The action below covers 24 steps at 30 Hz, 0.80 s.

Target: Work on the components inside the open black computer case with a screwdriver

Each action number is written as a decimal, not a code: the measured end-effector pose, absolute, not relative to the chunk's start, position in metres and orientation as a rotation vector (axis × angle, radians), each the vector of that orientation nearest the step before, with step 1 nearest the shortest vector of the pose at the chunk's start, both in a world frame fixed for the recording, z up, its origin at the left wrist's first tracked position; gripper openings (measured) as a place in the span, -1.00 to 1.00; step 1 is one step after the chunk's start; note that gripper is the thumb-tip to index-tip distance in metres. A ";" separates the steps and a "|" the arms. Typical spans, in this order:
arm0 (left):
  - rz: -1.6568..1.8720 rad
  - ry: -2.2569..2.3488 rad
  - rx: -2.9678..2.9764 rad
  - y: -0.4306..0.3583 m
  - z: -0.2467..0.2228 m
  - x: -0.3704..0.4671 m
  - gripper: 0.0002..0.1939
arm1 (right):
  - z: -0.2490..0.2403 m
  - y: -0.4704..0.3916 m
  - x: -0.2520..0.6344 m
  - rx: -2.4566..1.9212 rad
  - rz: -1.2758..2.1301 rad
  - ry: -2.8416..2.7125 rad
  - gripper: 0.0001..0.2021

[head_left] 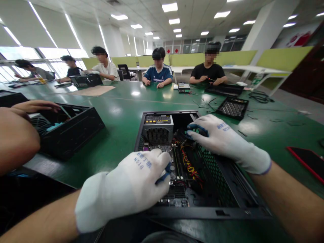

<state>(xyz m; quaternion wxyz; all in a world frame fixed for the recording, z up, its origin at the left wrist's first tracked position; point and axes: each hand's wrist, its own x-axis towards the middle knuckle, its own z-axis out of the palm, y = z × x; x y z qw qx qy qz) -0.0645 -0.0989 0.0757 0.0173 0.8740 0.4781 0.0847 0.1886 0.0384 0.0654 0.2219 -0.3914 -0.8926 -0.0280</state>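
An open black computer case [162,212] lies in front of me, with a power supply [159,130] at its far left corner. Inside are a motherboard [177,194] and a bundle of red, yellow and black cables [189,165]. My left hand [136,179], in a white glove, is over the motherboard with its fingers curled together; whatever is between them is hidden. My right hand [215,136], gloved too, reaches over the case's right side, thumb and fingers curled around something dark near the cables that I cannot make out.
Another open case [73,138] stands at the left, with a person's bare arm [17,141] over it. Across the green table [121,111] several people work. A dark metal tray [233,107], cables [260,97] and a red-edged black object [307,162] lie right.
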 end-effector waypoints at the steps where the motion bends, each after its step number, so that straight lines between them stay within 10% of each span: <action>1: 0.168 1.492 2.720 -0.087 0.076 -0.063 -0.87 | 0.064 0.035 0.191 -1.080 -0.048 -2.443 -0.60; 13: -0.866 1.436 2.502 0.029 0.043 -0.021 -0.39 | 0.056 0.028 0.203 -1.027 0.193 -2.342 -0.66; 24: -0.970 1.443 2.453 0.051 0.015 -0.022 -0.21 | 0.050 0.027 0.204 -0.989 0.201 -2.339 -0.66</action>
